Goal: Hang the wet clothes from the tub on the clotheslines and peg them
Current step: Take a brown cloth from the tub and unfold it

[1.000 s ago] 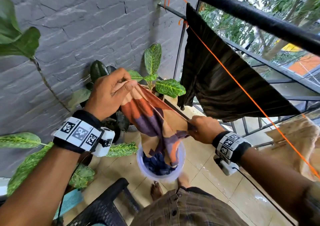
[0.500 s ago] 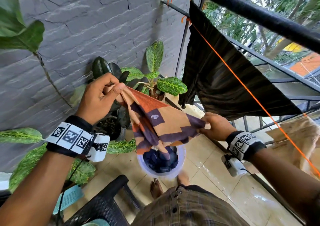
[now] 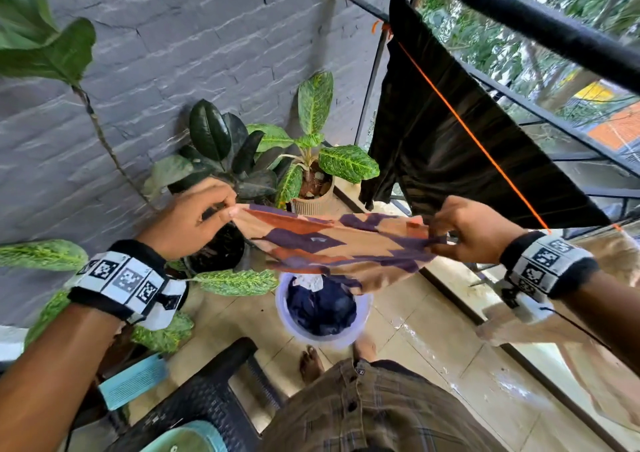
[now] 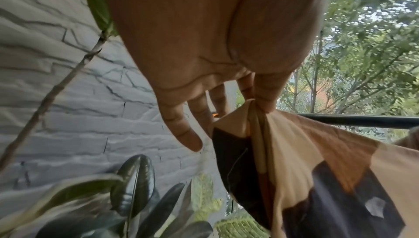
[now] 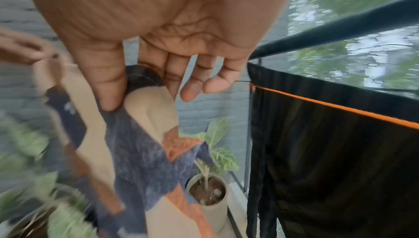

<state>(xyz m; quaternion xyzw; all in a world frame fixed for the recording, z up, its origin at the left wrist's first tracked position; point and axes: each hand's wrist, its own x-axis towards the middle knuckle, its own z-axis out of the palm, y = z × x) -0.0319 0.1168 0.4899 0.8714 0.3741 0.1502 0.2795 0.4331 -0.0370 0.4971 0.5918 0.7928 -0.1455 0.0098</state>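
A tan, rust and purple patterned cloth is stretched flat between both hands above the white tub, which holds dark blue laundry. My left hand pinches the cloth's left corner between thumb and forefinger, the other fingers loose. My right hand pinches the right edge the same way. The orange clothesline runs up to the right, with a black garment hanging over it.
Potted plants stand against the grey brick wall behind the tub. A black wicker chair sits at the bottom left. A black railing and a beige cloth are on the right. Bare feet stand on wet tiles.
The hands have drawn apart, the right one going right and the left one lower. The bunched cloth has lifted out of the tub and spread out flat between them.
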